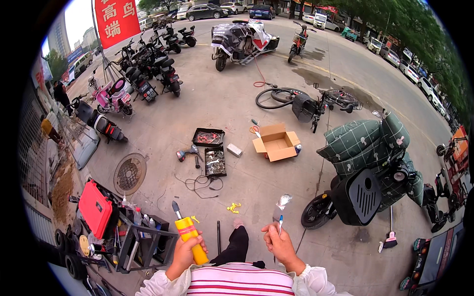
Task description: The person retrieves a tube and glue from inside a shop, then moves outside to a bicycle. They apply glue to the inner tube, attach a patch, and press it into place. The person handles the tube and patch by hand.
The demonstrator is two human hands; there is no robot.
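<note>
My left hand [183, 254] is wrapped round a yellow bottle [186, 228] with a red band and a long grey pointed tip, held upright in front of my striped top. My right hand [279, 244] is closed on a slender blue-ended tool [281, 223]; its exact kind is too small to tell. Just beyond that hand, a crumpled clear wrapper [284, 201] shows against the ground. Small yellow pieces [233, 207] lie on the pavement between my hands, past my foot.
Ahead are an open cardboard box [276, 142], tool trays [215, 162] and a cordless drill [186, 153]. A tool cart with a red case [95, 209] stands left. At right is a scooter with a green quilted cover [365, 135]. A bicycle [316, 103] lies farther off.
</note>
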